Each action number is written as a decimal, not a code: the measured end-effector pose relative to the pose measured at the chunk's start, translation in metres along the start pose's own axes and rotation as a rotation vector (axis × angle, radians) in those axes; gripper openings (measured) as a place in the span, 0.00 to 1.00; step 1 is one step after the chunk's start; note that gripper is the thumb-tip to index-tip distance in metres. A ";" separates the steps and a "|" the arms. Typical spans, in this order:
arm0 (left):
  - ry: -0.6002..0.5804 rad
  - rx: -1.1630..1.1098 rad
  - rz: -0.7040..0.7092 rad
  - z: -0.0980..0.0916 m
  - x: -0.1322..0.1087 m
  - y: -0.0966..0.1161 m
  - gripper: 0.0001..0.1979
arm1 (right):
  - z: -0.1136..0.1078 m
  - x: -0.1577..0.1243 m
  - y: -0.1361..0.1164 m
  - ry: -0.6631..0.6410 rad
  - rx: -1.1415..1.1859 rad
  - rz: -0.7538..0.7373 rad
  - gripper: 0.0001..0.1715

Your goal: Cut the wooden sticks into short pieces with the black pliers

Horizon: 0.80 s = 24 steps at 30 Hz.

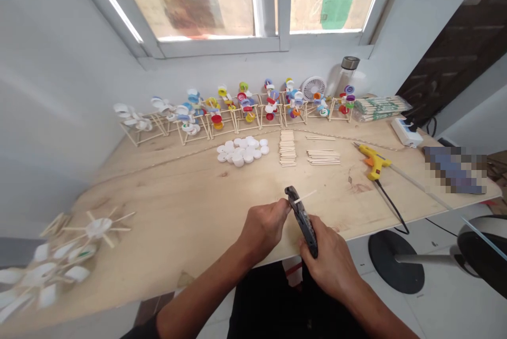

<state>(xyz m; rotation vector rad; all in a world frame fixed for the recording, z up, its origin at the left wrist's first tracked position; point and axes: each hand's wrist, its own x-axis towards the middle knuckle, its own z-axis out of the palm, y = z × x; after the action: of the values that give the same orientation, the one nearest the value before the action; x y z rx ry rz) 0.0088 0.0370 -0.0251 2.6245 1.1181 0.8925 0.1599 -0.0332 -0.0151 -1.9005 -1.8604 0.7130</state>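
My right hand (332, 257) is wrapped round the lower handles of a dark plier-like cutter (304, 220), held tilted above the table's front edge. A thin wooden stick (309, 195) crosses the cutter's head and pokes out to the right. Close against the head's left side, my left hand (264, 227) is closed, with thumb and finger pinching the stick's hidden end. Beyond the hands lie a stack of short wooden sticks (287, 148), a bundle of thin sticks (324, 157) and a pile of white bottle caps (242, 150).
Bottle-cap wheels on stick frames (249, 109) line the wall, near a small fan (313, 88) and a bottle (347, 75). At right are a yellow glue gun (376, 161) with a cord and a power strip (406, 132). Stick-and-cap wheels (99, 228) lie at left.
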 end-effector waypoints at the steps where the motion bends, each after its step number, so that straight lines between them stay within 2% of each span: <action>1: 0.003 -0.010 -0.006 0.000 0.000 0.001 0.09 | 0.000 0.000 0.000 0.010 -0.021 -0.001 0.16; 5: 0.033 -0.035 -0.016 0.002 0.000 0.005 0.10 | -0.002 -0.001 0.001 0.020 -0.028 0.009 0.19; 9: 0.073 0.023 0.009 0.004 0.000 0.006 0.10 | -0.005 -0.003 0.000 -0.030 0.065 0.019 0.18; 14: 0.053 0.057 0.020 0.003 0.000 0.006 0.11 | -0.005 -0.005 0.001 -0.012 0.087 0.016 0.21; 24: -0.274 -0.368 -0.127 -0.016 0.006 0.008 0.11 | -0.006 -0.012 0.005 -0.013 0.102 -0.021 0.23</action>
<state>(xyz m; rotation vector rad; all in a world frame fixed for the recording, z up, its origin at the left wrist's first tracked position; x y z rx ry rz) 0.0078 0.0343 -0.0061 2.2636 0.9353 0.6191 0.1679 -0.0448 -0.0122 -1.8141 -1.8135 0.7990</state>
